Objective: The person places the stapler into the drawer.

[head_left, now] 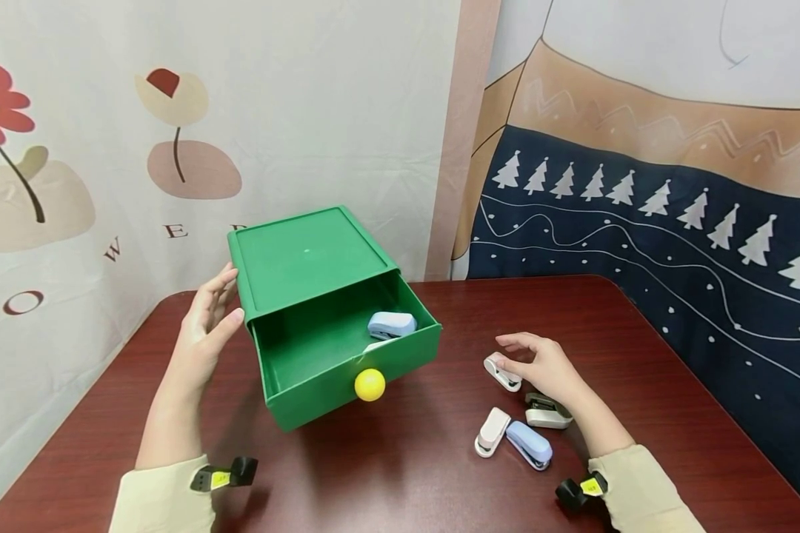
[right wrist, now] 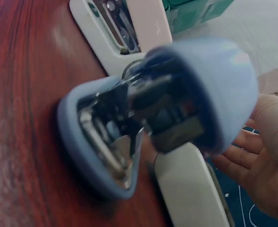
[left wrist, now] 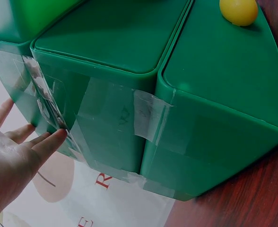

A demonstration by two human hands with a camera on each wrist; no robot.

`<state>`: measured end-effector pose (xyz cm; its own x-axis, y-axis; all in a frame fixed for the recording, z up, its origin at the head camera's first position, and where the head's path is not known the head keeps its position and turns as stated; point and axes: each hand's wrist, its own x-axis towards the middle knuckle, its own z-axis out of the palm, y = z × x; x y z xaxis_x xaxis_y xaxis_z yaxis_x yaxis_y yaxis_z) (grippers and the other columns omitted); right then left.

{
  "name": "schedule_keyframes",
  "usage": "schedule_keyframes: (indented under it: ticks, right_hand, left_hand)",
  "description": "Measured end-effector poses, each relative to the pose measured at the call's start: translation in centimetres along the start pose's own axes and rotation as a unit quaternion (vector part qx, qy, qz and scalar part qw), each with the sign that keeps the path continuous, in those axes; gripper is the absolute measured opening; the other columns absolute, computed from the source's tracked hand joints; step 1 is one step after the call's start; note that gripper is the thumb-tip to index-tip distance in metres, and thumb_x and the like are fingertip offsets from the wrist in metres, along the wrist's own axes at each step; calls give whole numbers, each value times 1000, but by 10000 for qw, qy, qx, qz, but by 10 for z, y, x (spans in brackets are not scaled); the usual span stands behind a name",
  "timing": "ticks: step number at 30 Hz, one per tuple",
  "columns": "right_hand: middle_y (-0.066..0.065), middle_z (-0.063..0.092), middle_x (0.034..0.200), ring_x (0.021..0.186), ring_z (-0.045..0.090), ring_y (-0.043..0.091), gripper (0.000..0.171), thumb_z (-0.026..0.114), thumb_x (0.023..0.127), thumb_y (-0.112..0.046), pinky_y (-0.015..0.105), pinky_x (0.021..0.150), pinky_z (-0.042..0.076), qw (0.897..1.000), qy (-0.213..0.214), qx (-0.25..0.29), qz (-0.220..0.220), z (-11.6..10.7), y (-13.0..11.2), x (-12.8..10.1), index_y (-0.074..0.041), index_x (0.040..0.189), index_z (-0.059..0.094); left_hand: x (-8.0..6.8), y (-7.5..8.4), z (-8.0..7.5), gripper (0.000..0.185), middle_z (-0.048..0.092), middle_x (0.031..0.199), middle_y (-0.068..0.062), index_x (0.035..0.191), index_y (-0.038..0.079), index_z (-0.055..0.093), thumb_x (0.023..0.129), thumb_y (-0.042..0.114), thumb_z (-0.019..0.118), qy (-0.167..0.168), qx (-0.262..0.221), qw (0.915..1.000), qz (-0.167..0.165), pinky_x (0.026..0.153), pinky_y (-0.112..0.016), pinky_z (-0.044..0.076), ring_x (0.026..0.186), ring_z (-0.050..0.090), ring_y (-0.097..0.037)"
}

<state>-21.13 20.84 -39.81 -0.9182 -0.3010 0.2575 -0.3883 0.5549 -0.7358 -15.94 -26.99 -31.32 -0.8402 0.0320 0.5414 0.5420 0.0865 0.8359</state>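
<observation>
A green drawer box (head_left: 313,259) stands on the table with its drawer (head_left: 307,400) pulled out and a yellow knob (head_left: 370,385) on the front. Inside the drawer are a light blue stapler (head_left: 392,324) and part of a white thing (head_left: 377,345). My left hand (head_left: 207,326) touches the box's left side with extended fingers; clear tape (left wrist: 151,116) covers that side. My right hand (head_left: 540,366) is over a white stapler (head_left: 504,376), thumb at its top; contact is unclear. Nearby lie another white stapler (head_left: 492,432), a blue stapler (head_left: 530,445) and a dark-topped white stapler (head_left: 548,417).
Everything stands on a reddish-brown wooden table (head_left: 413,481). Behind it hang a pale flower-printed curtain (head_left: 347,111) and a dark blue cloth with white trees (head_left: 640,244) at the right.
</observation>
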Motion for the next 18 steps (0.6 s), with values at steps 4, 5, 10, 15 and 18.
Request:
schedule_keyframes:
  ticks: [4,5,10,15,18]
  right_hand:
    - [12,66,110,99,61,26,41,75,84,-14,32,76,51,9998,-188,-40,28,0,5,-1,0,121,63]
    - [11,66,110,99,61,26,41,75,85,-14,32,76,51,9997,-241,-49,42,0,6,-1,0,122,63]
    - [12,66,111,97,60,26,43,74,85,-15,30,73,52,9990,-415,-56,124,0,9,-2,1,123,62]
    - [14,64,115,96,60,26,44,73,85,-16,29,69,51,9986,-491,-46,195,1,10,-2,1,124,61]
    - [16,63,118,95,59,25,43,73,86,-15,28,68,51,9983,-533,-50,248,2,11,-2,1,124,61]
  left_hand:
    - [0,0,0,52,21,156,-10,145,6,37,95,-5,47,1,40,10000,-37,99,-17,31,136,28,-19]
    - [-1,0,0,52,21,156,-10,145,6,37,95,-5,47,0,53,10000,-45,99,-17,31,136,28,-19]
    - [-1,1,0,52,20,156,-10,145,5,37,95,-4,47,-4,62,10000,-40,99,-16,31,136,28,-19]
    - [0,1,0,52,20,156,-11,145,4,37,95,-5,47,-12,22,10000,11,99,-17,31,136,28,-19]
    - [0,1,0,52,20,156,-11,145,4,37,95,-5,46,-18,21,10000,15,99,-17,31,136,28,-20]
